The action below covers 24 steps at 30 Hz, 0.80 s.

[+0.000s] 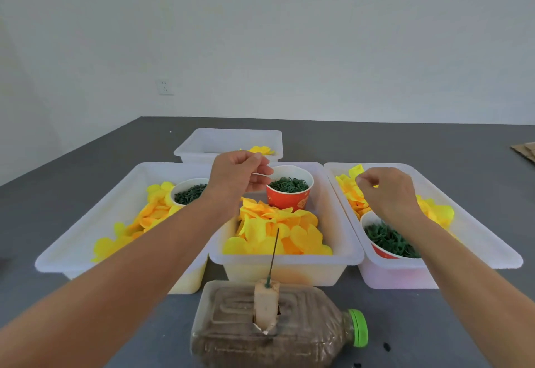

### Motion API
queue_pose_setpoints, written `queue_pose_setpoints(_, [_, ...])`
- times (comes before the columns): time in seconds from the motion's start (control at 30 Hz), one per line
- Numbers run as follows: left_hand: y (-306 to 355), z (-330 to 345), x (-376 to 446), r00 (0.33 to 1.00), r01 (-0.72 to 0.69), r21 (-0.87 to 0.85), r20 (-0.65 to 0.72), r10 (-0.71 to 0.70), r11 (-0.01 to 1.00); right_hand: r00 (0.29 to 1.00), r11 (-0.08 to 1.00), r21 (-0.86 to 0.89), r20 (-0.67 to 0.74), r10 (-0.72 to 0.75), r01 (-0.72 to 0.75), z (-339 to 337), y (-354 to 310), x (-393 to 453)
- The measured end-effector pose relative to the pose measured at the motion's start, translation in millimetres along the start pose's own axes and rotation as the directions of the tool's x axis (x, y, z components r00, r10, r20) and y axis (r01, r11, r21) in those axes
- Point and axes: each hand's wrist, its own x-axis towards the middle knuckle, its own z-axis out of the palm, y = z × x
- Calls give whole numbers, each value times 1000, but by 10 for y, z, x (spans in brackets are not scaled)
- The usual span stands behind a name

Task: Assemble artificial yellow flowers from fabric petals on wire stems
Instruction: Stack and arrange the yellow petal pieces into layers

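Nearest the camera lies a sand-filled plastic bottle (278, 324) on its side, green cap (359, 327) pointing right, with a pale block (265, 301) set into its upper face. From that block a thin dark wire stem (273, 254) rises bare, leaning slightly right, well below both sets of fingers.

Beyond the stem stands the middle white tray (344, 240), heaped with yellow fabric petals (278, 231). At its far end sits a red paper cup (289, 198) full of small green rings. The left hand (238, 176) hovers over this tray, just left of the cup; its fingers are curled inward with thumb and fingertips drawn together, but whether they pinch anything I cannot tell.

The right hand (388, 191) hangs over the right tray (492, 240), fingers bent down and bunched toward the petals at the tray's far left corner; whether they have caught a petal is hidden by the knuckles. Just under its wrist sits another cup of green pieces (388, 241).

Left of the left forearm is the left tray (86, 223) with more yellow petals and a white cup of green rings (189, 194). Behind the left fingers stands a far tray (225, 142) holding a yellow flower (262, 150). All rest on a grey table (405, 142)
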Motion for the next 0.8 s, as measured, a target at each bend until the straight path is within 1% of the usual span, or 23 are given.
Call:
queue_pose_setpoints(0.07, [-6,-92,-48,1000,-18,-4,-23,18,1000,999,987,156,14,-48,45,62,-194,-142])
queue_pose_setpoints(0.17, [-62,-266,-118,997,-43,4,-71,43,999,989,919,389,103,-108,60,176,-448,-322])
queue_pose_setpoints(0.27, [-134,-477,-142,989,-52,32,-139,56,998,967,843,533,175,-187,67,319,-636,-396])
queue_pose_setpoints(0.33, [-146,-623,-107,978,-50,56,-200,60,997,962,809,584,178,-209,68,423,-730,-379])
queue_pose_setpoints(0.43, [-139,-818,11,956,-66,101,-279,92,993,967,777,628,167,-193,46,576,-829,-289])
queue_pose_setpoints(0.57, [-171,-1015,244,922,-89,179,-357,149,980,968,802,596,186,-167,24,808,-880,-164])
queue_pose_setpoints(0.63, [-217,-1090,392,910,-78,250,-377,171,965,966,804,594,203,-159,8,925,-892,-118])
queue_pose_setpoints(0.7, [-275,-1150,540,906,-45,387,-373,201,921,964,800,600,213,-160,0,1022,-889,-108])
queue_pose_setpoints(0.73, [-304,-1173,607,909,-30,477,-352,223,878,964,795,606,214,-158,-4,1059,-878,-111])
queue_pose_setpoints(0.77, [-333,-1194,672,919,-22,588,-307,249,808,965,791,612,214,-152,-11,1082,-864,-118])
queue_pose_setpoints(0.8, [-362,-1208,734,934,-19,711,-238,267,703,966,788,615,215,-145,-19,1093,-852,-123])
